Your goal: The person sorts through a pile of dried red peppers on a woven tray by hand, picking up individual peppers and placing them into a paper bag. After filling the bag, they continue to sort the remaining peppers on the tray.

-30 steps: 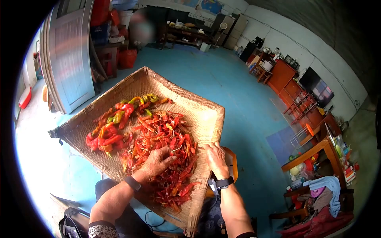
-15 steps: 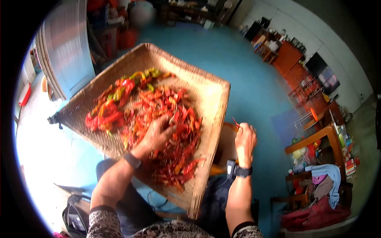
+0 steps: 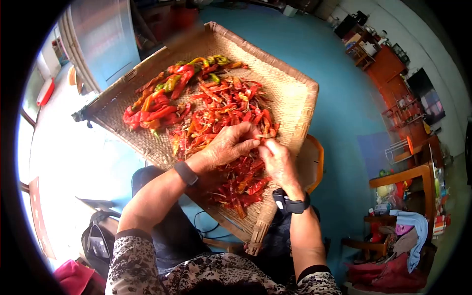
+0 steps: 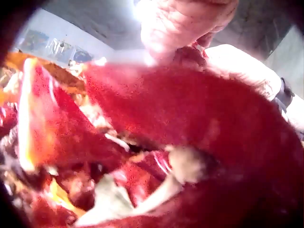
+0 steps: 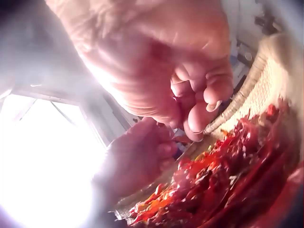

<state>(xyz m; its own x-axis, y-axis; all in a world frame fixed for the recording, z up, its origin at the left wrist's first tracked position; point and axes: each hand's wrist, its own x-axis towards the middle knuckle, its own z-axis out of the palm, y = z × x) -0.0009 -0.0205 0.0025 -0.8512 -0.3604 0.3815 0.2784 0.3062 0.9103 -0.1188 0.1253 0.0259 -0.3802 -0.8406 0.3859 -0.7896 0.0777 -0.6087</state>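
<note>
A square woven bamboo tray (image 3: 290,105) lies over the person's lap, with a wide heap of dried red chili peppers (image 3: 221,115) in it. Fresher, plumper red, yellow and green peppers (image 3: 162,103) lie in the far left part. Both hands meet above the heap near the tray's right side. My left hand (image 3: 231,145) pinches a dried chili between thumb and fingers. Curled in against it, my right hand (image 3: 280,164) grips its near end. In the right wrist view a bit of reddish chili (image 5: 181,139) shows between the hands; fingers partly hide it.
A round orange-rimmed container (image 3: 314,164) stands under the tray's right edge. To the right is a wooden chair (image 3: 408,174) with clothes (image 3: 413,236) heaped close by. A black bag (image 3: 98,241) sits at the lower left. Blue floor (image 3: 339,118) extends beyond the tray.
My right hand went out to the right of the tray with a thin red piece, then came back over the heap to meet the left hand. The left hand rose from the heap with a chili.
</note>
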